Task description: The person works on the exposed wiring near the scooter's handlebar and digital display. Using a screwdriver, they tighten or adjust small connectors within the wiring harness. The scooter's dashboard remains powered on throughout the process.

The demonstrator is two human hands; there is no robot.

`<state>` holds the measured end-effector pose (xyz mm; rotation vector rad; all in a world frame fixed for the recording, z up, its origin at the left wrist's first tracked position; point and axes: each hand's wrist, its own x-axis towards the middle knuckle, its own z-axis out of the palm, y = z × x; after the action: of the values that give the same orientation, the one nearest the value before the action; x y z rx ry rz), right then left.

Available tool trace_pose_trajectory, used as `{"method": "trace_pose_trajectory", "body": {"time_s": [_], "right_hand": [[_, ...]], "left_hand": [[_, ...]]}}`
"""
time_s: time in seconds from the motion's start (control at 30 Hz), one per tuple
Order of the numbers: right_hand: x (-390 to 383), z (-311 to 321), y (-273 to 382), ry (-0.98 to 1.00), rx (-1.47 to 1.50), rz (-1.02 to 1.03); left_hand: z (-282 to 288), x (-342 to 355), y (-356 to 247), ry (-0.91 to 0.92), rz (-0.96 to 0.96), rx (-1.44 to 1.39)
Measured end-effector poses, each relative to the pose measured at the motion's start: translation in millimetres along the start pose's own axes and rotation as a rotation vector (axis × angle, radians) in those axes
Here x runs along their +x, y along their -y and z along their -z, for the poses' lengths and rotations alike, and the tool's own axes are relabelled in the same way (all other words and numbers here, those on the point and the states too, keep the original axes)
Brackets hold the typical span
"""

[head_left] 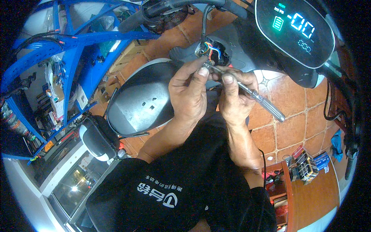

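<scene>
Closed in a pinch, my left hand grips something small, mostly hidden by thumb and fingers, where thin coloured wires come out. My right hand is wrapped round a screwdriver with a clear handle. Its shaft points up and left, and the tip end meets my left fingertips; whether it touches the held part I cannot tell. Just beyond my hands, the wires spread over an opened dark housing on an electric scooter. A black cable runs down to them from the handlebar.
A lit scooter display stands close at the upper right. The black scooter seat lies left of my hands. Blue shelving with parts fills the left side. At the lower right is a wooden cabinet with small boxes.
</scene>
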<state>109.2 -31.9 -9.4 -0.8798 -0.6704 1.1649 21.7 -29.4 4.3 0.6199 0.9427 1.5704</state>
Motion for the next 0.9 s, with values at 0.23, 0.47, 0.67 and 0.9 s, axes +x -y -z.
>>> {"method": "trace_pose_trajectory", "body": {"time_s": [0.23,0.47,0.67,0.9], "right_hand": [[-1.7,-1.8,0.5,-0.036,0.020,-0.014],[-0.2,-0.4,1.8,0.007,-0.023,0.005],[-0.1,-0.6,1.2,0.027,-0.007,-0.004],[-1.3,-0.3,1.6,-0.014,0.007,-0.002]], "left_hand": [[2.0,-0.6,0.5,0.008,0.006,0.003],[0.8,-1.3,0.0,-0.015,0.006,0.012],[3.7,-1.5,-0.8,-0.025,0.009,0.024],[2.0,-1.6,2.3,0.009,0.006,-0.006]]}}
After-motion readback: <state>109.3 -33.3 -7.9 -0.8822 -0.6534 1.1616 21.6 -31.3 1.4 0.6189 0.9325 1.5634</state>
